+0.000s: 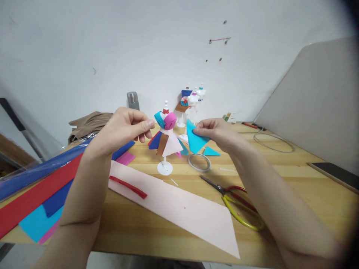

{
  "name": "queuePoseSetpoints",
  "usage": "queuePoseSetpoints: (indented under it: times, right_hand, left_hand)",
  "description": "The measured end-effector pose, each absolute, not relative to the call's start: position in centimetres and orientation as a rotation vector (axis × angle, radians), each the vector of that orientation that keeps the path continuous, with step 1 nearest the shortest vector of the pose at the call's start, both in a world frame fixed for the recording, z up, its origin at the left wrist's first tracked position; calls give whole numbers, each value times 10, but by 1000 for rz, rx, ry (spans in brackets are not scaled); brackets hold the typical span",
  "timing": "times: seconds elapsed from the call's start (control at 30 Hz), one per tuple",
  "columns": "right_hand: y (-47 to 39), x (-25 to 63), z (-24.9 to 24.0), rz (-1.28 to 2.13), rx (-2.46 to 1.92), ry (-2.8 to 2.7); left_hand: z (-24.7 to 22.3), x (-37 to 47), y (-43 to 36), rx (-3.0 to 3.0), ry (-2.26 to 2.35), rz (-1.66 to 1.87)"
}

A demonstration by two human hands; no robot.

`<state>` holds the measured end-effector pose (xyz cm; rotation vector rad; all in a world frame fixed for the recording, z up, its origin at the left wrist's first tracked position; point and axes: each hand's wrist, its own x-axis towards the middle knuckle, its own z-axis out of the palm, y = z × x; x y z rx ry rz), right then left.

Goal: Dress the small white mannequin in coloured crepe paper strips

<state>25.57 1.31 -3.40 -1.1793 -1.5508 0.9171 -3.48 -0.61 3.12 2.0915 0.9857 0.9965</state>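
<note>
A small white dress-form mannequin (pixel 164 167) stands upright on its round base. It wears a turquoise and pink crossed top (pixel 169 121) and a skirt of blue, brown, pale pink and other coloured panels (pixel 162 144). Just left of the top, my left hand (pixel 127 127) has thumb and forefinger pressed together; whatever they may pinch is too small to make out. My right hand (pixel 217 132) pinches a turquoise crepe paper piece (pixel 195 139), held to the right of the mannequin. Below it lie a roll of tape (pixel 199 167) and another turquoise paper triangle (pixel 211 151).
Open scissors (pixel 223 191) lie before my right forearm. A pale pink paper strip (pixel 179 209) crosses the table, with a red strip (pixel 129 186) on it. Coloured paper sheets (pixel 36 198) lie at left. Behind stand several dressed mannequins (pixel 193 100) and a flask (pixel 132 101); a phone (pixel 336 175) is at right.
</note>
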Motion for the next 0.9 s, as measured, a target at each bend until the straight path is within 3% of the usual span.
queuePoseSetpoints:
  times: [0.33,0.9]
  right_hand:
    - [16,261,-33,804,-1357,-1495]
    - [10,246,-34,1292,-1052,-1438]
  left_hand:
    - [32,-32,-8,2123,1088,916]
    - [30,-24,-3,2282,976,702]
